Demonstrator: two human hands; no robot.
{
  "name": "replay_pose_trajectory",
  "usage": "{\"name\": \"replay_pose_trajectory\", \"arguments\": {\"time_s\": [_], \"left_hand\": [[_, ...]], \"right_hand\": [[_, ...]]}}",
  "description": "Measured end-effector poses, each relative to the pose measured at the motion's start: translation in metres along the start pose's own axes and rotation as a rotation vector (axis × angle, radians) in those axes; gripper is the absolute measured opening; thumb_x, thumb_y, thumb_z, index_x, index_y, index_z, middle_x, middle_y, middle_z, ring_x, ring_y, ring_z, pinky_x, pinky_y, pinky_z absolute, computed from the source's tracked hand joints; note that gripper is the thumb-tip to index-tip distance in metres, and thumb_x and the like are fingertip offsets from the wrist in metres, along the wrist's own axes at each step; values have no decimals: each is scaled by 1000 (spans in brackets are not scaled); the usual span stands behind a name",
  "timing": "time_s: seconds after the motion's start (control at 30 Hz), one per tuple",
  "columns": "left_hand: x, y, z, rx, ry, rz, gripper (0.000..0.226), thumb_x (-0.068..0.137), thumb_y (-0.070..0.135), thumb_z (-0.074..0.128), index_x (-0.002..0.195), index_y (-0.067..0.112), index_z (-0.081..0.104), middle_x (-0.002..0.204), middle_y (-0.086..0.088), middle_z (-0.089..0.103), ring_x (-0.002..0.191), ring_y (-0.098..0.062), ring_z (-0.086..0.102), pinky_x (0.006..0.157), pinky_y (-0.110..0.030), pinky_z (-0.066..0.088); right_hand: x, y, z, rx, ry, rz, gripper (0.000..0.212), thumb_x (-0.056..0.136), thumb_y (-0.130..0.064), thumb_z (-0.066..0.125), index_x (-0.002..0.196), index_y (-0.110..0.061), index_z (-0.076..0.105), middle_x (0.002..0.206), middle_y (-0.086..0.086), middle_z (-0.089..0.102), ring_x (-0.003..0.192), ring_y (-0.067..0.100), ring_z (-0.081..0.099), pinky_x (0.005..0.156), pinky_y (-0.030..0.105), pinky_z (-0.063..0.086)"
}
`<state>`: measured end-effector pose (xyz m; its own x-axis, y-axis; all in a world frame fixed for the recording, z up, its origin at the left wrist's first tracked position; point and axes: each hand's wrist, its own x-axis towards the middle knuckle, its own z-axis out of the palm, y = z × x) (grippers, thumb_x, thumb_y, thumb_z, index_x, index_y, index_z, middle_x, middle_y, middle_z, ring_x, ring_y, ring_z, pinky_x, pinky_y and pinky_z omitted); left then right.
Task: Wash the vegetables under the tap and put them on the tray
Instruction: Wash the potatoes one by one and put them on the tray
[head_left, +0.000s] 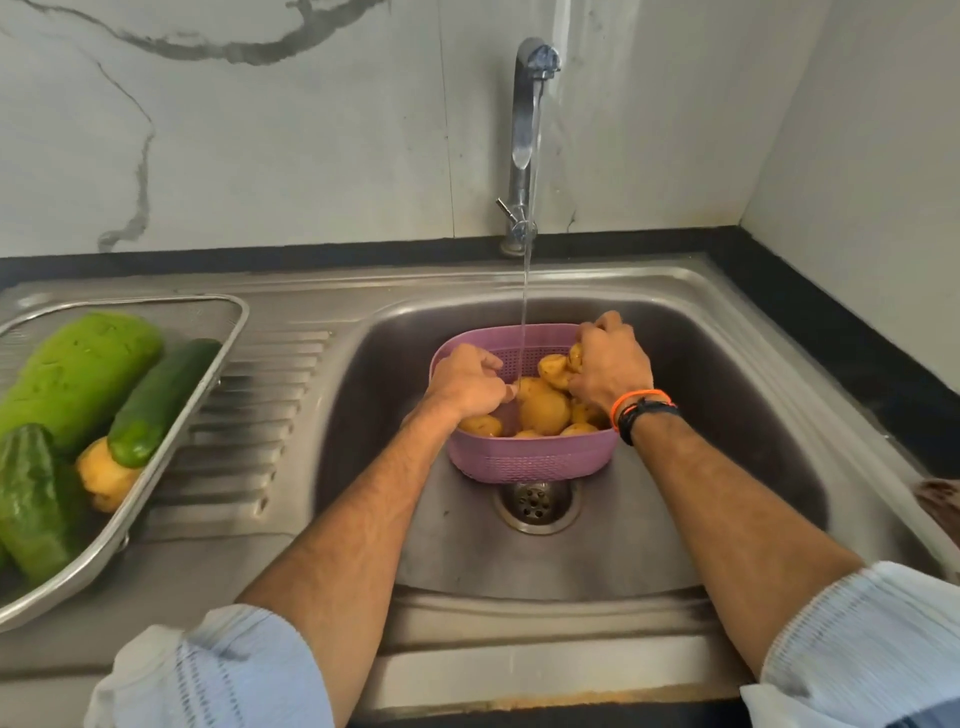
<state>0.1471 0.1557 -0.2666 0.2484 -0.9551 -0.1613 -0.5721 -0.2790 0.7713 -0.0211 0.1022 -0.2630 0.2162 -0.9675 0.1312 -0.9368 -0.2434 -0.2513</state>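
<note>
A purple plastic basket (530, 460) stands in the steel sink (727, 415) over the drain, filled with several yellow potatoes (544, 410). A thin stream of water falls from the tap (524, 130) into it. My left hand (467, 384) grips the basket's left rim with curled fingers. My right hand (608, 364) curls round a potato at the basket's far right side. On the draining board to the left sits a metal tray (208, 374) holding a pale green gourd (78, 374), two dark cucumbers (161, 400) and one potato (104, 478).
The sink drain (535, 504) lies just in front of the basket. A black counter edge (857, 332) runs along the right and back, under a marble-patterned wall. A brown object (940, 499) shows at the right edge.
</note>
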Motion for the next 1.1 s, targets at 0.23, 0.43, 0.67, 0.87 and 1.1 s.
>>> {"name": "replay_pose_trajectory", "arguments": {"time_s": [0.23,0.43,0.67,0.87,1.1], "left_hand": [[7,-5,1,-50,-15,-4,47,81,17,81,124,12,65,119,-5,68,111,-18,64,103,-35,50],[7,-5,1,-132,-37,-43,44,80,14,81,121,13,66,118,-5,68,111,-20,64,99,-40,54],[-4,9,-3,-582,-62,-78,29,96,20,64,125,15,63,112,-6,70,104,-20,67,92,-40,57],[-9,18,-5,-955,-107,-137,24,101,9,54,124,11,62,114,-15,70,106,-29,68,84,-48,60],[-11,21,-4,-1097,-94,-194,21,100,18,57,119,13,66,101,-9,71,91,-20,66,57,-29,56]], "right_hand": [[6,6,7,-106,10,-14,40,87,-12,65,125,-5,54,129,18,47,118,37,48,93,47,48],[5,-4,-9,32,37,-31,47,75,-23,75,119,-17,62,120,10,56,111,31,57,92,42,52],[3,-33,-20,587,15,-20,37,76,-22,76,113,-20,71,102,-2,72,97,12,66,87,19,49],[1,-39,-19,712,-31,-46,42,79,-22,75,121,-21,69,113,-3,71,105,12,65,92,23,52],[-13,-44,-20,429,-68,-254,76,81,-16,72,149,-10,40,150,10,47,138,25,43,114,29,30]]}}
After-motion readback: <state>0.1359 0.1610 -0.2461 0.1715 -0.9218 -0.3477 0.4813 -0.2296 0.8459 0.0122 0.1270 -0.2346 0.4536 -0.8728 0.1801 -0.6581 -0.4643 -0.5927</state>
